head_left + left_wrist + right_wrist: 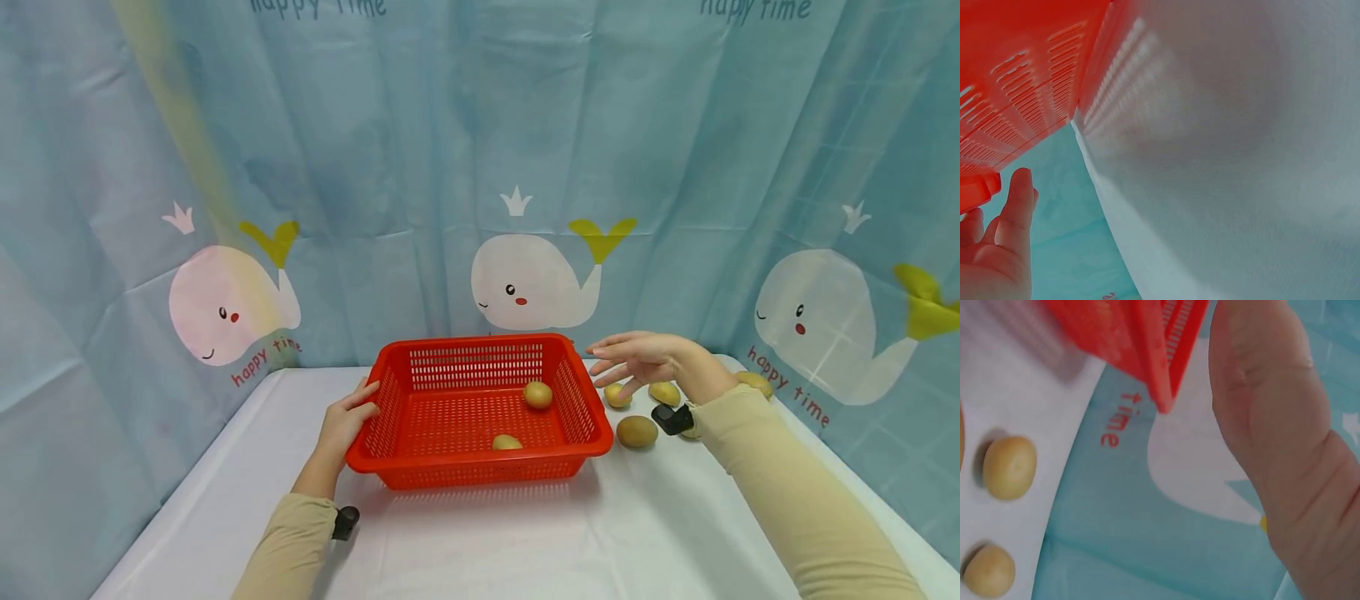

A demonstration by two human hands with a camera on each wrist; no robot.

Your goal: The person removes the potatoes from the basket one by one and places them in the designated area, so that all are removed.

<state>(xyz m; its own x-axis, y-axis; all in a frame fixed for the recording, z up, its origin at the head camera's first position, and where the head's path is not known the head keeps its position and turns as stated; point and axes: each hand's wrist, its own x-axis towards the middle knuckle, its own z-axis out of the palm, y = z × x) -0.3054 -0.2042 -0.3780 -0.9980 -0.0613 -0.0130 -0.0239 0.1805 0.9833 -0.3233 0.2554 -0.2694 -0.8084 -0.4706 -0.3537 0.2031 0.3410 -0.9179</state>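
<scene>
A red slotted plastic basket (480, 481) stands on the white table, with two potatoes inside: one potato (537, 395) toward the right end and another potato (507, 442) partly hidden behind the front rim. My left hand (343, 427) rests on the basket's left rim, its fingers fairly straight; the left wrist view shows the fingers (1019, 212) close by the rim. Above the table, just past the basket's right rim, my right hand (643, 354) hovers with fingers spread and nothing in it. Below it lies a brown potato (637, 432), beside a paler potato (618, 395).
More potatoes sit on the table to the right, among them a potato (664, 393) near the back edge and a potato (754, 383) behind the right forearm. A blue curtain (420, 167) printed with whales encloses the table at the back and both sides.
</scene>
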